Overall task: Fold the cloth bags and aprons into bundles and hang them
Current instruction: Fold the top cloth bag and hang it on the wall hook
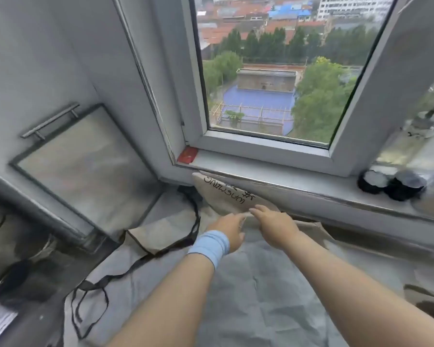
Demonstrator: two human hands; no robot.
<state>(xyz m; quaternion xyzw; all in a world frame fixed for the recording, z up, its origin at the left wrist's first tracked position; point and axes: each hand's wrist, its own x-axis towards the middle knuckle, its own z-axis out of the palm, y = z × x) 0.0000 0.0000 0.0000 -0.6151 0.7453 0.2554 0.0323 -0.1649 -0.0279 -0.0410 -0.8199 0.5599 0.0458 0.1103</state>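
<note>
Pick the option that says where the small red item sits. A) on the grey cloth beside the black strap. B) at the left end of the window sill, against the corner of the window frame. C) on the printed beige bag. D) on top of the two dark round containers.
B: the red item lies at the left end of the window sill, tucked against the corner of the window frame.

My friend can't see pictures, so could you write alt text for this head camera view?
Two bare hands, left hand and right hand, reach onto a beige cloth bag with black lettering below a windowsill. Grey cloth covers the surface beneath; the window overlooks trees and rooftops.
</note>
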